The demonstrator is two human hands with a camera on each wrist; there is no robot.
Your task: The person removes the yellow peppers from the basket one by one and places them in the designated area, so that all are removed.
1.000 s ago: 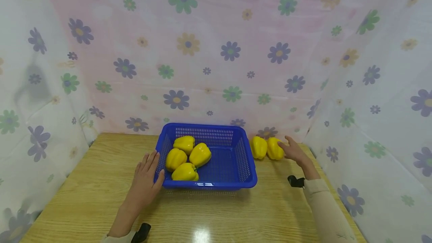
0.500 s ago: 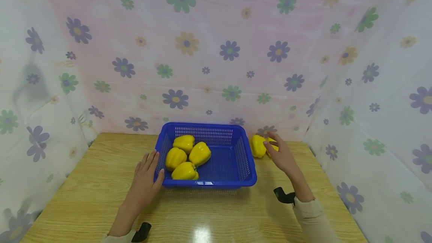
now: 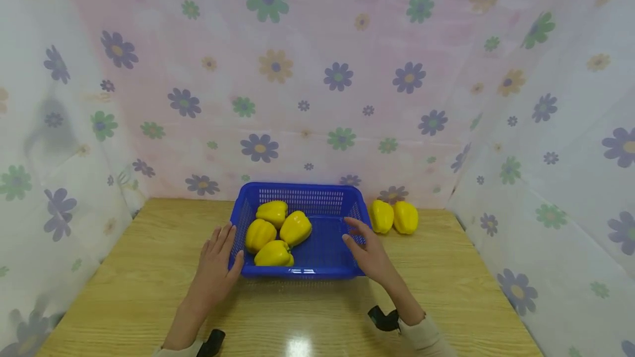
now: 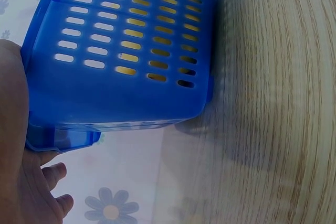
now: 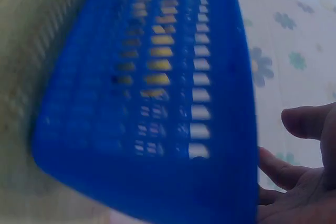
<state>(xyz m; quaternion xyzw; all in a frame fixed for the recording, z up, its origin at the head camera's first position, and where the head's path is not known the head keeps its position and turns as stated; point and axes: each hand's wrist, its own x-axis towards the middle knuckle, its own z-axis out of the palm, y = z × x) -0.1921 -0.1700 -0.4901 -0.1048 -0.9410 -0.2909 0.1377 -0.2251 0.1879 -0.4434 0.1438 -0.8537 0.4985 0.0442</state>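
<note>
A blue plastic basket (image 3: 300, 191) stands on the table with several yellow bell peppers (image 3: 296, 228) grouped in its left half. My left hand (image 3: 215, 260) lies with straight fingers along the basket's left rim; the left wrist view shows the slotted blue wall (image 4: 115, 93) beside it. Above the basket's right side hovers my right hand (image 3: 371, 252), fingers loosely bent and apart, holding nothing. In the right wrist view its thumb (image 5: 307, 121) and fingers stand off near the rim. Two more yellow bell peppers (image 3: 405, 217) sit side by side right of the basket.
The wooden table (image 3: 149, 280) carries everything. A flower-patterned curtain (image 3: 307, 70) encloses its back and both sides, close behind the basket. Black wrist mounts (image 3: 383, 318) sit on both forearms.
My right hand has moved left, from beside the rightmost pepper, past the pair, to over the basket's right side. Both loose peppers stay in place. The left hand remains on the rim.
</note>
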